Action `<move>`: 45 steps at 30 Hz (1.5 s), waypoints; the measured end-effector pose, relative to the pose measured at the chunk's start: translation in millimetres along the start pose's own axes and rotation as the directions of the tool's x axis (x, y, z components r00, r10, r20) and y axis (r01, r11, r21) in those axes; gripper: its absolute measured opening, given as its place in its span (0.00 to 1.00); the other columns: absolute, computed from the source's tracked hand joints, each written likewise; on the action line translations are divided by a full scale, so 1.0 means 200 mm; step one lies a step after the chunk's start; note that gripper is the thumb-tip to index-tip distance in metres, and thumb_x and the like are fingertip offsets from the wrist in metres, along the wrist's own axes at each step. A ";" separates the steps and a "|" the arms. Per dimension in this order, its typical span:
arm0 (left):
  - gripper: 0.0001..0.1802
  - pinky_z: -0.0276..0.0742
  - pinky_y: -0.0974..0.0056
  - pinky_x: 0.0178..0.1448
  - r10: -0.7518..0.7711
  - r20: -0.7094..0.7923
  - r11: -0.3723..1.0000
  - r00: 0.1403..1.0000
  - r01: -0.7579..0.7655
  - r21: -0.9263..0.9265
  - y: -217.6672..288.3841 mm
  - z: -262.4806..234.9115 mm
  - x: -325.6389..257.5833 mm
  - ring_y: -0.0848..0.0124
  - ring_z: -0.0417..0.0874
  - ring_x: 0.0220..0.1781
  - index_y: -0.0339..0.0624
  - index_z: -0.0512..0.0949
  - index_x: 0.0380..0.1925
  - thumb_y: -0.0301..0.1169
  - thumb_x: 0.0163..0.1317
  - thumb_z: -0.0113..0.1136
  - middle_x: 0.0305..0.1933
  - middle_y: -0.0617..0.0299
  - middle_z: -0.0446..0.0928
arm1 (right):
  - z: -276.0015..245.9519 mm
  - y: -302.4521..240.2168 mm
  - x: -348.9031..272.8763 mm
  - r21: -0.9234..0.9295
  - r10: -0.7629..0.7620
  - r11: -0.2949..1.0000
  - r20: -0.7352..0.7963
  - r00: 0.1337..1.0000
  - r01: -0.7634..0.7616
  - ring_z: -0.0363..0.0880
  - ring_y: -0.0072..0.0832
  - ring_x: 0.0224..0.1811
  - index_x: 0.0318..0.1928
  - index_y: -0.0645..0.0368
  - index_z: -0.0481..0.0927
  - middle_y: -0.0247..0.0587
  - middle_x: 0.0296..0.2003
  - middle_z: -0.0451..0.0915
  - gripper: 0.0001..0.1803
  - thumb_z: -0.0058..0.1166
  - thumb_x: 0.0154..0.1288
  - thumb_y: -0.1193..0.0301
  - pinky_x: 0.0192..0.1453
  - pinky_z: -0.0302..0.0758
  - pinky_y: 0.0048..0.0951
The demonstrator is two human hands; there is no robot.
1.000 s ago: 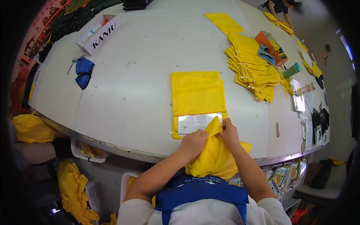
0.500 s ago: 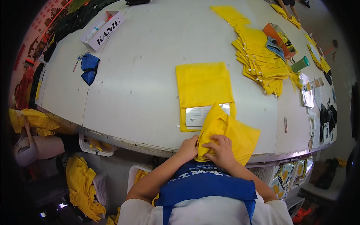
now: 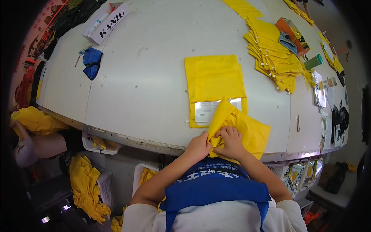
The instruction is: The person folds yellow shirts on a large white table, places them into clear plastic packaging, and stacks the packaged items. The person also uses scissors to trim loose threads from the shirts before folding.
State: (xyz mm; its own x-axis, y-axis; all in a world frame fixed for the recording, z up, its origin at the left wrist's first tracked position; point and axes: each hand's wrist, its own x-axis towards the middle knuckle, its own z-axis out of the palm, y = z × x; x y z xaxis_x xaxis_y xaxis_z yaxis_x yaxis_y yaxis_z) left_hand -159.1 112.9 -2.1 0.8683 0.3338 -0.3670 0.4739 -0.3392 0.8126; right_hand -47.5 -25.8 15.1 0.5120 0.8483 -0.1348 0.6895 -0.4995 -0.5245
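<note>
A yellow fabric piece [image 3: 253, 133], perhaps a bag, lies bunched over the table's near edge. My left hand [image 3: 199, 147] is closed on its left edge, thumb and fingers pinching the cloth. Close beside it, my right hand [image 3: 232, 144] has its fingers curled into the folds near the opening, gripping the fabric. Just beyond is a flat, folded yellow fabric piece [image 3: 215, 77]. A printed white sheet [image 3: 205, 112] lies across its near part, partly covered by the cloth I hold. My right fingertips are partly hidden in the folds.
A fanned stack of yellow pieces [image 3: 270, 54] lies at the far right by an orange box [image 3: 288, 31] and green cylinder [image 3: 313, 62]. Far left are a white box [image 3: 106, 24] and blue cloth bundle [image 3: 92, 62]. Baskets [image 3: 101, 145] stand below the table edge [image 3: 154, 149]; another person sits left.
My right hand has moved closer to the left, its fingers curling deeper into the cloth. The whole view has shifted slightly; the folded piece and sheet lie as before.
</note>
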 end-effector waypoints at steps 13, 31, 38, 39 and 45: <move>0.15 0.74 0.61 0.28 0.015 -0.106 0.999 0.994 -0.010 0.047 0.07 -0.07 -0.04 0.60 0.78 0.21 0.38 0.68 0.36 0.30 0.52 0.61 0.20 0.55 0.74 | 0.10 -0.03 0.09 -0.229 -0.009 0.973 -0.167 0.986 -0.030 0.66 0.41 0.51 0.39 0.55 0.73 0.41 0.43 0.70 0.28 0.65 0.36 0.56 0.55 0.56 0.45; 0.23 0.70 0.59 0.27 0.086 -0.070 0.986 0.994 -0.095 -0.136 -0.07 0.02 -0.02 0.60 0.77 0.22 0.36 0.61 0.46 0.24 0.51 0.57 0.19 0.55 0.73 | 0.11 -0.01 -0.08 0.108 -0.207 0.965 -0.243 0.948 0.239 0.69 0.45 0.51 0.45 0.58 0.77 0.49 0.49 0.70 0.21 0.61 0.48 0.71 0.49 0.68 0.39; 0.23 0.71 0.58 0.29 0.061 -0.046 0.975 0.997 -0.069 -0.212 -0.04 0.04 -0.03 0.57 0.77 0.24 0.36 0.62 0.46 0.25 0.50 0.58 0.21 0.54 0.74 | 0.08 0.00 -0.10 0.088 -0.347 0.936 0.082 0.934 0.340 0.73 0.37 0.47 0.39 0.56 0.80 0.39 0.40 0.77 0.12 0.60 0.51 0.71 0.49 0.70 0.37; 0.23 0.72 0.57 0.30 0.034 -0.011 0.979 0.999 -0.035 -0.201 -0.05 0.03 -0.03 0.56 0.78 0.25 0.36 0.62 0.46 0.26 0.51 0.58 0.22 0.54 0.74 | 0.08 0.01 -0.09 0.142 -0.347 0.933 0.106 0.932 0.331 0.73 0.37 0.47 0.40 0.56 0.80 0.39 0.40 0.77 0.12 0.60 0.52 0.70 0.49 0.69 0.37; 0.21 0.75 0.52 0.35 0.023 -0.253 0.985 0.967 0.021 0.169 0.05 0.01 0.01 0.50 0.80 0.31 0.39 0.65 0.44 0.34 0.53 0.58 0.28 0.50 0.77 | 0.06 0.00 -0.03 0.047 -0.121 0.991 -0.078 0.990 0.125 0.69 0.41 0.55 0.53 0.54 0.75 0.41 0.52 0.73 0.28 0.62 0.51 0.61 0.60 0.64 0.43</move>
State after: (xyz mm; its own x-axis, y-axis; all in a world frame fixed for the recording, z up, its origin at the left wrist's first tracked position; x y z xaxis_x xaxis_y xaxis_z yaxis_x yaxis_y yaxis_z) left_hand -151.8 109.2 4.5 0.8136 0.5374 -0.2220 0.5100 -0.4762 0.7163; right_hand -57.3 -29.1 5.5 0.4632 0.8863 -0.0043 0.7234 -0.3809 -0.5759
